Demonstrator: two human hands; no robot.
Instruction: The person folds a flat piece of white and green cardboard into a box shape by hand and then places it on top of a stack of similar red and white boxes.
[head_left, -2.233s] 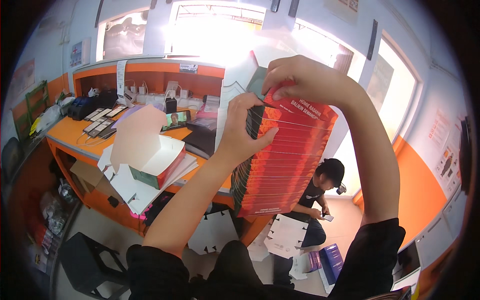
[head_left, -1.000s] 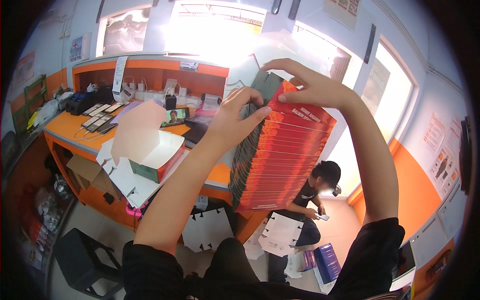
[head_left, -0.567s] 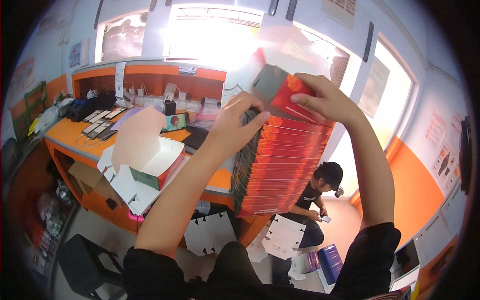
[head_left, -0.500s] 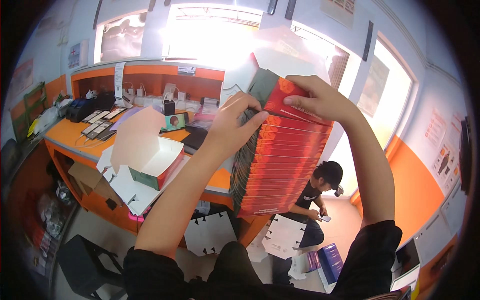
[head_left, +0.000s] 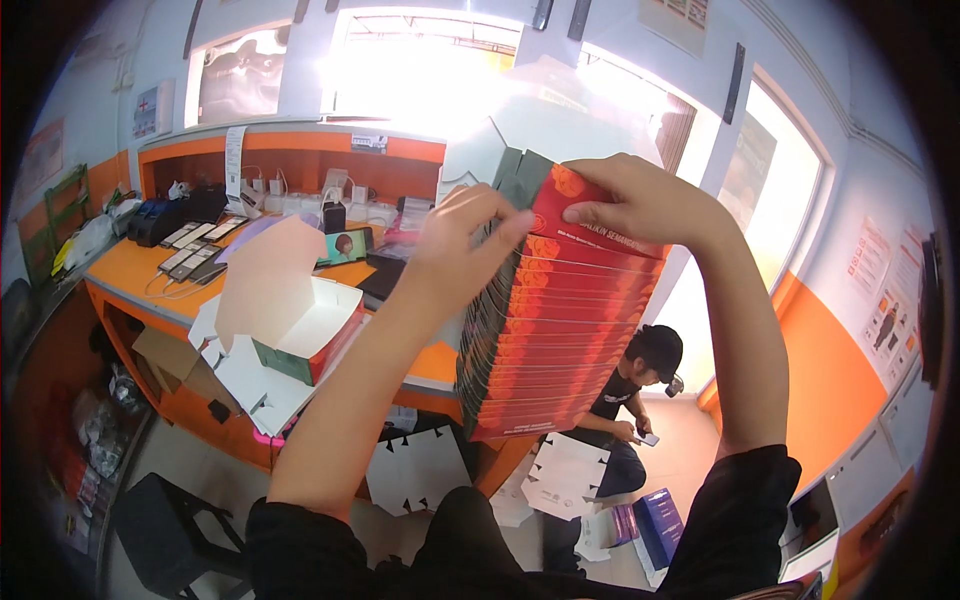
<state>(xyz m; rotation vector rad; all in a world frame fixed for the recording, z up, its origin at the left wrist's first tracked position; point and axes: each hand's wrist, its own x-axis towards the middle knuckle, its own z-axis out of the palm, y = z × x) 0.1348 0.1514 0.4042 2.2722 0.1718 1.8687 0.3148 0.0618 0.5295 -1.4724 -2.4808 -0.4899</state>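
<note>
A tall stack of red and green cardboard boxes point(head_left: 575, 340), set closely one into another, rises in front of me. At its top is a box point(head_left: 610, 232) with a red front, a green side and white inner flaps standing up behind. My right hand point(head_left: 650, 205) grips this top box, thumb on the red face and fingers over the upper edge. On the green side, my left hand point(head_left: 468, 232) pinches the box near its corner; its fingertips are partly hidden. An open box point(head_left: 315, 325) with a raised lid sits left of my left forearm.
Several phones point(head_left: 195, 245) and chargers cover the orange desk point(head_left: 125, 265). White flat cardboard sheets point(head_left: 420, 465) lie below. A black stool point(head_left: 180, 530) stands lower left. Beyond the stack, a person point(head_left: 635, 385) sits low, holding a phone, near a purple box point(head_left: 658, 530).
The red flap that stuck out at the top box's left has gone from sight, and its green side now stands straighter. Both hands stay on the box.
</note>
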